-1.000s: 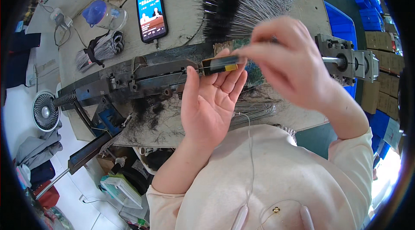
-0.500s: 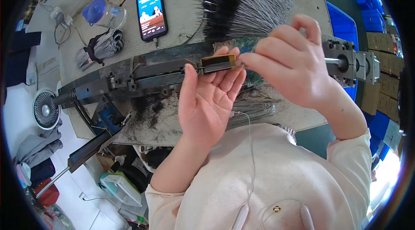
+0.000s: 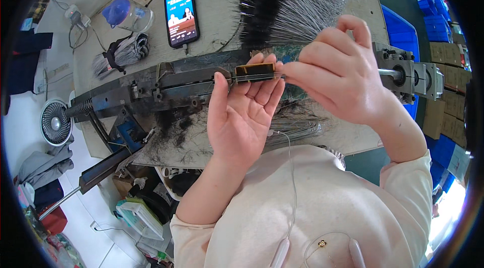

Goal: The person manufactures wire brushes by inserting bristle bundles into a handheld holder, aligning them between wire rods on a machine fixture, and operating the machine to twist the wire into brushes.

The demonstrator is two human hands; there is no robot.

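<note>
My left hand (image 3: 239, 127) is palm up below the machine bar, thumb raised and fingers stretched out. Its fingers pass under a small black block (image 3: 256, 72) with yellow-brown edges, and two fingertips show beyond it. Whether the block rests on them or is fixed to the machine, I cannot tell. My right hand (image 3: 338, 74) pinches the end of a thin wire (image 3: 262, 77) between thumb and forefinger, just right of the block. The wire lies across the block's near side. The long dark machine (image 3: 116, 99) stretches left of the block, with its metal spindle (image 3: 389, 72) on the right.
Behind the hands lie a pile of straight wires (image 3: 312, 3) and black-bristled brushes (image 3: 262, 6). A phone (image 3: 181, 16), a lidded jar (image 3: 128, 14) and a wire bundle (image 3: 121, 55) stand further left. Loose wires (image 3: 297, 129) and black bristle scraps (image 3: 171, 134) lie nearer me.
A flat grey strip that covered the block's near side no longer shows there; thin wire shows instead. My hands have hardly moved, and the view has shifted slightly.
</note>
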